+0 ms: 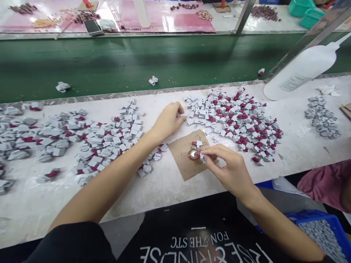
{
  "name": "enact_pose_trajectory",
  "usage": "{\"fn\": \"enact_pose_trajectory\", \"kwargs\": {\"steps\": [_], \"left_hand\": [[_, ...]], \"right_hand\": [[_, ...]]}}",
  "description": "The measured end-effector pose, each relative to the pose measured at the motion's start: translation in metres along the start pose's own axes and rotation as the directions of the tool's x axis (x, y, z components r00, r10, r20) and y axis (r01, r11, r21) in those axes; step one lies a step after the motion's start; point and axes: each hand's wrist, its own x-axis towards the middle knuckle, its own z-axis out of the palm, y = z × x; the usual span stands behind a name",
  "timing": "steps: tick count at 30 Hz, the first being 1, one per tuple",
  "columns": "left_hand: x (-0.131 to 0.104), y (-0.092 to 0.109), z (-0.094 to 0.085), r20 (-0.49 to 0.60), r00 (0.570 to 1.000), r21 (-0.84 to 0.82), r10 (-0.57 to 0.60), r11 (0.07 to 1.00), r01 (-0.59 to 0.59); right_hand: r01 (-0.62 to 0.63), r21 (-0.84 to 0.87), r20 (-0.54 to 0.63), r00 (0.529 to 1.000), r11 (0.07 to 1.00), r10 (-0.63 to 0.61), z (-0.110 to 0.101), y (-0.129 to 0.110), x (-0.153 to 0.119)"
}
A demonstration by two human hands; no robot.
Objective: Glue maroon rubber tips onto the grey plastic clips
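Observation:
My right hand (229,170) pinches a small grey and dark-red plastic piece (202,157) between thumb and fingertips. Its red end is at a small round cap (194,154) that looks like a bottle cap with shiny contents. The cap sits on a square of brown cardboard (183,166), and another grey and red piece (197,144) lies just behind it. My left hand (170,119) is at the left edge of a heap of grey and red pieces (236,117). Its fingers are curled, with a gap between thumb and forefinger, and nothing shows in them.
More pieces (109,138) spread across the left of the table. A white squeeze bottle (300,71) leans by a metal post at right, near a grey heap (322,117). Behind runs a green belt (109,62) with a few pieces. A blue crate (336,228) stands lower right, near a person's pink sleeve (326,186).

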Motion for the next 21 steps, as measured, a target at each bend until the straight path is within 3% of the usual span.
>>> {"fn": "enact_pose_trajectory", "kwargs": {"steps": [8,21], "left_hand": [[-0.025,0.002,-0.017,0.015,0.997,0.002,-0.076,0.997,0.076],[-0.029,0.011,-0.023,0.053,0.986,0.039,-0.161,0.986,0.159]], "right_hand": [[0.037,-0.027,0.039,0.999,0.999,-0.036,0.000,0.001,0.002],[0.006,-0.056,0.068,0.998,0.998,-0.002,-0.003,-0.007,0.007]]}}
